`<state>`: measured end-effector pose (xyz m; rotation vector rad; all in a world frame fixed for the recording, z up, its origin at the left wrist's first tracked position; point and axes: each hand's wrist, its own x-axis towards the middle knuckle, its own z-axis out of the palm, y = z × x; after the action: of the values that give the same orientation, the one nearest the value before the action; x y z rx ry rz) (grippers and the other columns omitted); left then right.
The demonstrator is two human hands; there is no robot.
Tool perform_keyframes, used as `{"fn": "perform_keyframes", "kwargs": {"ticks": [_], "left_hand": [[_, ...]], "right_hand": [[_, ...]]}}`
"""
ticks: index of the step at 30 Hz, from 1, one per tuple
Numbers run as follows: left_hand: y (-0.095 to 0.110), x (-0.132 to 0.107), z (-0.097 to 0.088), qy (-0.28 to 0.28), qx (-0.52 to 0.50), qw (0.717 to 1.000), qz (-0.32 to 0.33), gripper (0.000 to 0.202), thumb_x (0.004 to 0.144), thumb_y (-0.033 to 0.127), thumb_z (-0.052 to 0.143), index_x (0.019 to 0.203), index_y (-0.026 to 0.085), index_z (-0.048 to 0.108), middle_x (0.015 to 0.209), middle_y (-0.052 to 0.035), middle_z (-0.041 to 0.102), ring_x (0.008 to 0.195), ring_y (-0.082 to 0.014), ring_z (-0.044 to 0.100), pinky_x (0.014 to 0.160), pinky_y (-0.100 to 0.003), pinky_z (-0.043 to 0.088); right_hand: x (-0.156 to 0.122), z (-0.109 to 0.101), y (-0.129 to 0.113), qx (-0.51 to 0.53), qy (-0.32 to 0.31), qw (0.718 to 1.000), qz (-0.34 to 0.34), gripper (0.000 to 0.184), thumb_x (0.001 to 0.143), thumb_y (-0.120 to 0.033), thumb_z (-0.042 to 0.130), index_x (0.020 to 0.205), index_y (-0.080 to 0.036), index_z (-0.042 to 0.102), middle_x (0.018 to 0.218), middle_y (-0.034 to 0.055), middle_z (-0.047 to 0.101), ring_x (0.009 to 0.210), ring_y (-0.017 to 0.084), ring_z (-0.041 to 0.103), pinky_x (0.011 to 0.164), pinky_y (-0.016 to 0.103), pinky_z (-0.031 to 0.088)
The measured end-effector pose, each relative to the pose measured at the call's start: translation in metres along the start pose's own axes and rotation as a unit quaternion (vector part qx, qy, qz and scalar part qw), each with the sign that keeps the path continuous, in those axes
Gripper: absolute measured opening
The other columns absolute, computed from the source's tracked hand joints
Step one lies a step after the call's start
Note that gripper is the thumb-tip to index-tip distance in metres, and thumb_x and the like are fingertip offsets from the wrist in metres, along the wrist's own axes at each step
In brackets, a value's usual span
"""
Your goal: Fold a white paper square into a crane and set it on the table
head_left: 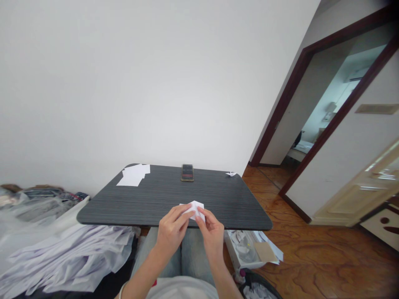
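Note:
A small folded piece of white paper [195, 204] is held between my two hands, just above the front edge of the dark table [162, 195]. My left hand [173, 227] pinches its left side between thumb and fingers. On the right side, my right hand [211, 230] grips it, with the thumb below and the fingers on top. Parts of the paper are hidden behind the fingers. Several white sheets [132, 175] overlap at the table's back left. At the back right corner sits a small folded white paper figure [231, 174].
A phone [187, 172] stands near the table's back edge, by the white wall [156, 83]. White cloth [71, 257] is heaped at the left. Below the table's right side are an open box [246, 253] and a dark bin [258, 286]. A doorway opens at the right.

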<state>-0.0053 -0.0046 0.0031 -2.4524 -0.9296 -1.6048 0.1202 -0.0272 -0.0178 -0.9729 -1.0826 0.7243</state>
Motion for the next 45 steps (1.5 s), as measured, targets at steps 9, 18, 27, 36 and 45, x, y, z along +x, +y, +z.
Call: {"fn": "perform_keyframes", "kwargs": {"ticks": [9,18,27,36,45], "left_hand": [[0.005,-0.001,-0.004,-0.014,-0.102,0.991,-0.086,0.012,0.073,0.014,0.055,0.086,0.015,0.056,0.1,-0.011,0.064,0.093,-0.0199,0.059,0.08,-0.033,0.049],[0.006,0.005,-0.003,-0.028,-0.157,0.964,-0.211,0.021,0.074,0.018,0.056,0.095,0.016,0.059,0.095,-0.0073,0.066,0.086,-0.0172,0.062,0.075,-0.029,0.051],[0.006,0.008,-0.005,-0.035,-0.19,0.953,-0.233,0.023,0.074,0.018,0.056,0.097,0.018,0.063,0.098,-0.0077,0.065,0.092,-0.0196,0.06,0.081,-0.033,0.048],[0.013,0.014,-0.003,-0.004,-0.223,0.945,-0.238,0.017,0.073,0.013,0.056,0.087,0.017,0.064,0.09,-0.006,0.064,0.085,-0.0176,0.06,0.076,-0.029,0.047],[0.015,0.013,-0.002,0.007,-0.221,0.951,-0.214,0.016,0.073,0.016,0.056,0.088,0.018,0.062,0.087,-0.006,0.062,0.083,-0.0176,0.059,0.072,-0.029,0.048]], "right_hand": [[-0.001,0.0,-0.006,-0.01,0.015,1.0,-0.012,0.026,0.069,-0.029,0.064,0.092,-0.018,0.067,0.094,0.0082,0.065,0.085,0.021,0.058,0.072,0.031,0.046],[-0.004,0.0,-0.003,-0.057,0.027,0.997,-0.048,0.023,0.071,-0.03,0.062,0.091,-0.02,0.067,0.09,0.0072,0.065,0.082,0.02,0.059,0.067,0.028,0.046],[-0.007,-0.001,-0.001,-0.127,0.019,0.985,-0.115,0.021,0.076,-0.02,0.057,0.096,-0.022,0.065,0.093,0.0073,0.064,0.086,0.021,0.058,0.071,0.031,0.047],[-0.009,-0.001,-0.005,-0.165,0.016,0.973,-0.161,0.024,0.076,-0.017,0.056,0.098,-0.024,0.064,0.092,0.005,0.065,0.086,0.02,0.059,0.075,0.032,0.047],[-0.009,-0.001,-0.003,-0.154,0.027,0.976,-0.15,0.022,0.078,-0.02,0.054,0.097,-0.023,0.065,0.092,0.006,0.066,0.085,0.021,0.06,0.072,0.033,0.048]]}}
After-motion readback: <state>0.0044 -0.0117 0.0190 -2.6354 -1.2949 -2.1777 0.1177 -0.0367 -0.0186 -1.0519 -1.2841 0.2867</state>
